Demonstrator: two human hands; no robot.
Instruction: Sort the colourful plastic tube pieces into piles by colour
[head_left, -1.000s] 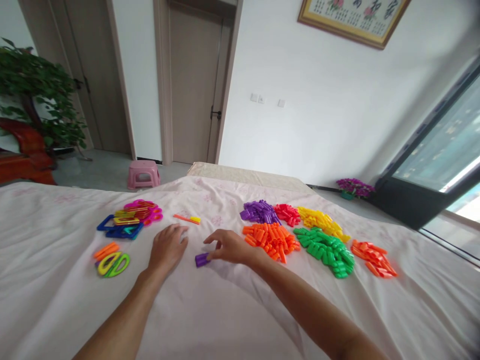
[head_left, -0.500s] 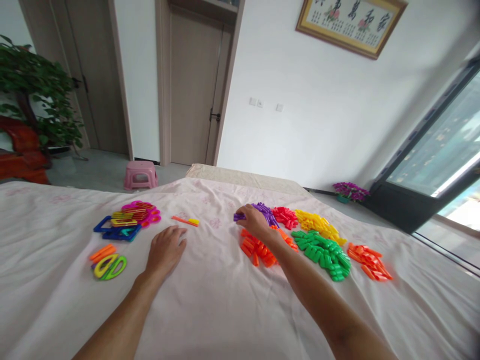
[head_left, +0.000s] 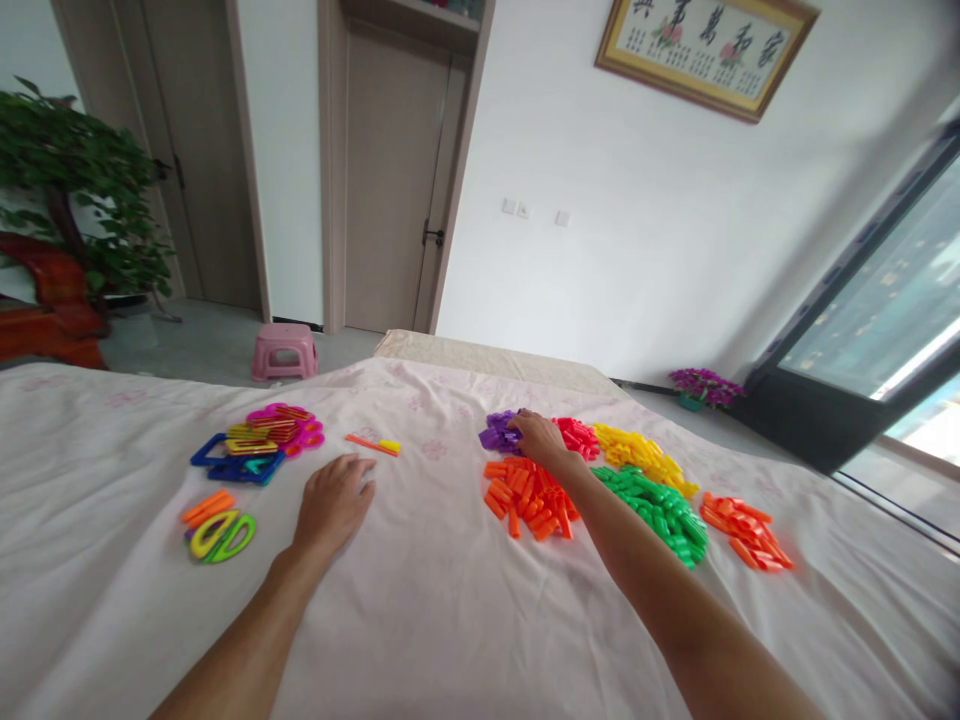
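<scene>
While the left hand point(head_left: 334, 505) lies loosely open on the cloth point(head_left: 427, 610), the right hand point(head_left: 529, 432) is at the purple pile point(head_left: 495, 434), right of frame centre, apparently handling pieces, grip hidden; lifting one would call for a narrow pinch.

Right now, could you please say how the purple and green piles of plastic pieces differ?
The purple pile sits farther left and back than the green pile, which spreads wider. The right hand is at the purple pile; the forearm partly covers the green pile. Both lie on the cloth.

White wall point(head_left: 600, 290), grey floor point(head_left: 202, 345), 1 stool point(head_left: 285, 337) (pink).
</scene>
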